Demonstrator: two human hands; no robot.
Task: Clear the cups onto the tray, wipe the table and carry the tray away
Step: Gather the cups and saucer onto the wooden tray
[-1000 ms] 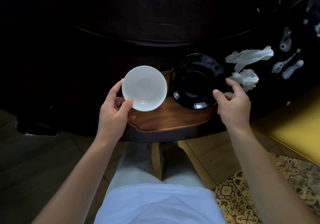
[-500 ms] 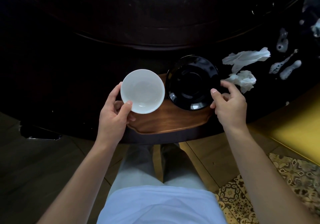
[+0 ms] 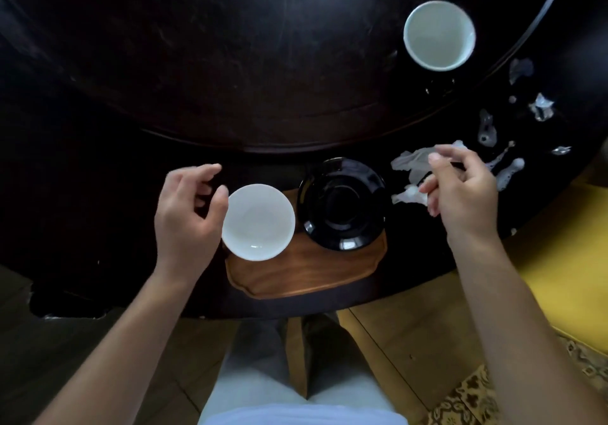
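Note:
A wooden tray [image 3: 306,273] lies on the dark round table [image 3: 230,62] near its front edge. On the tray's left part rests a white bowl [image 3: 258,222]; a black saucer [image 3: 342,202] sits on its right part. My left hand [image 3: 187,214] hovers just left of the white bowl, fingers apart, holding nothing. Right of the saucer, my right hand [image 3: 460,191] is lifted over crumpled white tissues [image 3: 414,164], its fingers loosely curled and apart. A white cup [image 3: 439,34] stands far back on the right of the table.
Shiny spilled patches [image 3: 506,168] spread over the table's right side beyond the tissues. A yellow seat [image 3: 566,260] lies at the right below the table edge, with a patterned rug [image 3: 477,398] on the wooden floor. My legs are under the table's front edge.
Both hands have let go: the left released the white bowl, the right released the black saucer and rose over the tissues. The view tilted up, bringing the far white cup fully into sight.

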